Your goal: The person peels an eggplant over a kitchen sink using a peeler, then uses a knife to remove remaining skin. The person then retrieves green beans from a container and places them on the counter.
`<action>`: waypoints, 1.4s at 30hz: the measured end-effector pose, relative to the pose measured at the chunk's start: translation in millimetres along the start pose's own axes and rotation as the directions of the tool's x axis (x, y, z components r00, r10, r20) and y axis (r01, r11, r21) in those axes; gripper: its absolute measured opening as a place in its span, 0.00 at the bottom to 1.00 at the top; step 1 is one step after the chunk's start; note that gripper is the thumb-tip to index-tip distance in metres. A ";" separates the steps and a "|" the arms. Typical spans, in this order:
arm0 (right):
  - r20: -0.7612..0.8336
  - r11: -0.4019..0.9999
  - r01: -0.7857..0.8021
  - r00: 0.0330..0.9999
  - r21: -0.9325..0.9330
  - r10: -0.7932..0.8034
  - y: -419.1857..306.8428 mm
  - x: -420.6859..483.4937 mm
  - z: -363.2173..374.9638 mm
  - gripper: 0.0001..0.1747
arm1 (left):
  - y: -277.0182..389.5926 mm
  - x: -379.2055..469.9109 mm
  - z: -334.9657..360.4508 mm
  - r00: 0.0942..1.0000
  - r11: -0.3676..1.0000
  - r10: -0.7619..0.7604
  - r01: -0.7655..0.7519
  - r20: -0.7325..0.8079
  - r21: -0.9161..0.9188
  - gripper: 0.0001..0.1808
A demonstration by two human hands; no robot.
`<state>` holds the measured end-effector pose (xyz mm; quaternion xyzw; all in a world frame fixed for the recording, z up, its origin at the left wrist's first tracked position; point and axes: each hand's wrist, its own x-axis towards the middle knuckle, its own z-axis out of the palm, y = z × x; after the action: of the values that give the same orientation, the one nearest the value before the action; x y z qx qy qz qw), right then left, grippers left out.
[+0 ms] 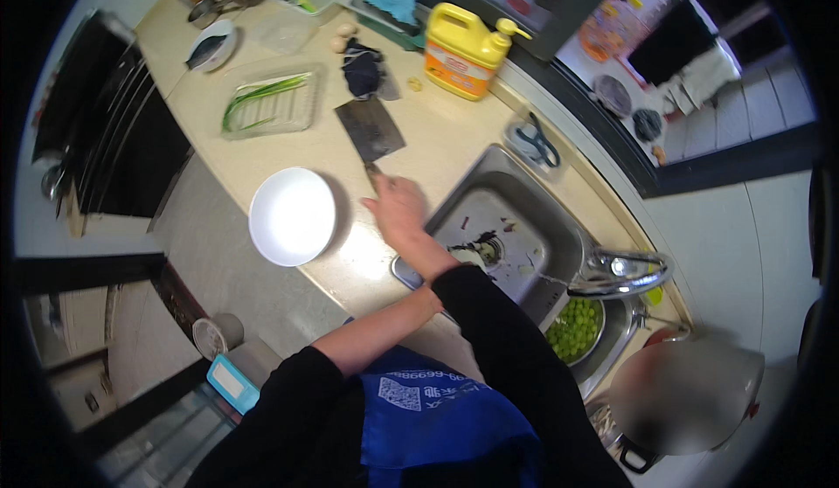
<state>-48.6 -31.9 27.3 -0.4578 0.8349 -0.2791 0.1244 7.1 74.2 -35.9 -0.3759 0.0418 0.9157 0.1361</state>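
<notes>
My right hand (398, 209), slightly blurred, is at the handle (372, 175) of a cleaver. The broad metal blade (371, 129) lies on the cream countertop, pointing away from me. Whether my fingers are closed round the handle is unclear. My left forearm (377, 331) passes beneath the right one towards the sink (557, 245). Only the wrist edge of my left hand (429, 299) shows; its fingers are hidden. Just beyond my right forearm, a pale round piece (470, 256) is partly visible in the sink, among dark peelings (488, 239) by the drain.
A white bowl (292, 217) stands near the counter's front edge. Beyond are a clear tray of scallions (272, 101), dark cloth (362, 72), two eggs (342, 37) and a yellow pump bottle (462, 52). Rightward are a chrome faucet (619, 272), green grapes (577, 331) and a large pot (695, 390).
</notes>
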 end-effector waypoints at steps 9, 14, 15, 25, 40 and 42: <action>0.287 0.960 -0.197 0.925 -0.196 0.249 4.5 49.8 13.6 0.29 | -5.0 -4.6 -14.0 0.942 0.987 0.153 -0.160 0.300 0.001 0.14; 0.272 0.943 -0.332 0.907 -0.008 0.322 40.1 7.1 -47.6 0.36 | 4.8 -4.2 -34.9 1.000 0.945 -0.013 0.012 0.002 0.326 0.30; 0.214 0.950 -0.313 0.929 0.017 0.302 44.8 -8.6 -59.4 0.37 | 7.2 -9.5 -35.9 1.000 0.941 -0.015 0.009 0.015 0.339 0.31; -0.255 0.947 -0.305 0.912 0.104 0.322 74.3 -157.3 -118.7 0.32 | 21.0 -42.8 -5.2 0.999 0.989 0.025 -0.018 -0.044 0.149 0.29; -0.314 0.970 -0.123 0.948 -0.210 0.052 78.7 -280.5 -119.6 0.37 | 8.4 -21.8 28.2 0.984 1.000 0.016 -0.012 0.179 -0.021 0.34; -0.297 0.950 -0.098 0.955 -0.296 0.006 75.6 -281.6 -116.4 0.36 | 7.4 -18.1 25.3 0.970 0.999 0.032 -0.021 0.239 -0.048 0.32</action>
<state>-0.2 276.0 64.6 -0.4029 0.8891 -0.2070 -0.0656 0.3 67.7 -5.3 -0.2649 0.0092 0.9568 0.1193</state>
